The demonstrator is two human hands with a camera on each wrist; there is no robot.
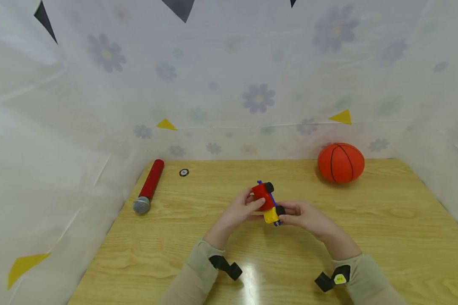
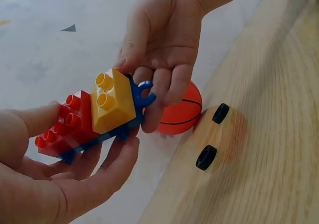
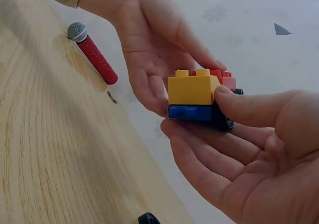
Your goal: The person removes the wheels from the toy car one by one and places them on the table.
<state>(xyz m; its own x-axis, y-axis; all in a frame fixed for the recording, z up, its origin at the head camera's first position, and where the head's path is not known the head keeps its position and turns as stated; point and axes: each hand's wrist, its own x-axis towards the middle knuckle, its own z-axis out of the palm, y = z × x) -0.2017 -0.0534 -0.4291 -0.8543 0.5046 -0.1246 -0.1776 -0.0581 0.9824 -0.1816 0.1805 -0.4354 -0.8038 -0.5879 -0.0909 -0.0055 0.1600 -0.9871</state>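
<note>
A building-block toy car point(image 1: 264, 198) is held between both hands above the table. It has a red studded block point(image 2: 72, 122), a yellow block point(image 2: 112, 102) and a blue base point(image 3: 192, 112) with a hook at one end. Black wheels show on its right side, one being the front wheel point(image 1: 280, 210). My left hand point(image 1: 239, 211) grips the red end, thumb on top. At the yellow end, my right hand point(image 1: 304, 218) pinches the car near that wheel, fingers beneath. Two loose black wheels point(image 2: 206, 157) stand on the tabletop in the left wrist view.
A red-handled microphone point(image 1: 149, 186) lies at the table's point(image 1: 168, 262) left edge, with a small round black-and-white disc point(image 1: 184, 172) to its right. An orange basketball point(image 1: 341, 163) sits at the back right. White flowered sheeting point(image 1: 221, 63) surrounds the table.
</note>
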